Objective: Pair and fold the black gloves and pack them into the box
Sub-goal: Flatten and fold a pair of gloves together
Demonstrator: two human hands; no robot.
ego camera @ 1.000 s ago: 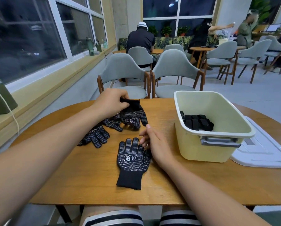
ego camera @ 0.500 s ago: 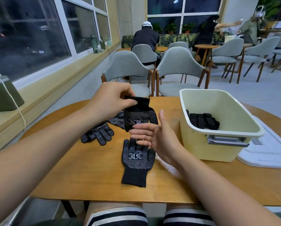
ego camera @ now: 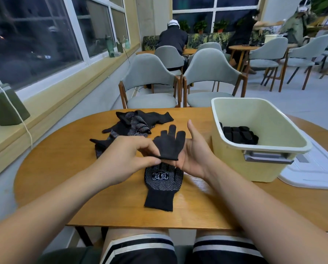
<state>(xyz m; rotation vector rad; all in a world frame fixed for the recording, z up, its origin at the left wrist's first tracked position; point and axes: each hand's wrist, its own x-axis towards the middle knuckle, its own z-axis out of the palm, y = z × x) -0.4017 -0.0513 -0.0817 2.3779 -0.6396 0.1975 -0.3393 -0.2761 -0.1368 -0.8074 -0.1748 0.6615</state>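
A black glove (ego camera: 170,144) is held above the round wooden table (ego camera: 64,168), fingers pointing up. My left hand (ego camera: 127,159) pinches its cuff edge. My right hand (ego camera: 192,155) is behind it with palm open and thumb up, the glove lying against the palm. Below them a dotted black glove (ego camera: 162,185) with white lettering lies flat on the table, cuff toward me. Several more black gloves (ego camera: 132,124) lie in a loose heap further back. The pale yellow box (ego camera: 264,168) at the right holds folded black gloves (ego camera: 239,135).
A white lid (ego camera: 315,172) lies on the table to the right of the box. Two grey chairs (ego camera: 210,77) stand behind the table. A green case (ego camera: 6,105) with a white cord sits on the window sill at left. People sit at tables further back.
My left hand brought the picked-up glove from the heap toward me and over the flat glove. My right hand left the flat glove, rose and opened behind the held glove.
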